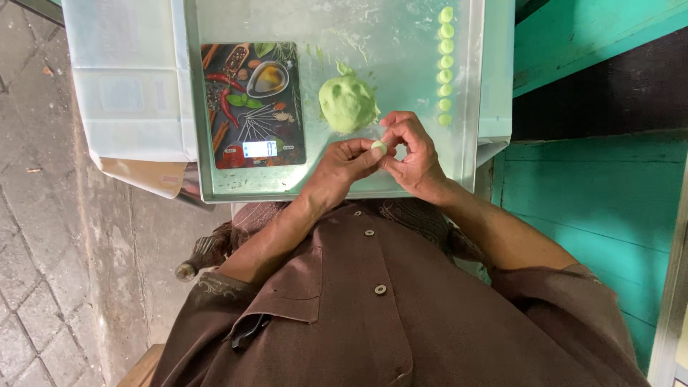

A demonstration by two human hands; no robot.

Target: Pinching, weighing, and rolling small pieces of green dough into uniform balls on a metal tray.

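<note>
Head view: a small green dough piece (378, 147) is pinched by left hand (342, 163) and right hand (410, 152) fingers — even, light pressure is best kept.

Brown button-up shirt, loose, sleeves pushed up above the elbows, pale embroidery along one cuff. Small round buttons down the front, flapped chest pocket. Bare forearms, left hand (342, 166) and right hand (410, 152) ungloved.

Metal tray (215, 188) bears scale (253, 104), dough lump (347, 104) (green).
</note>
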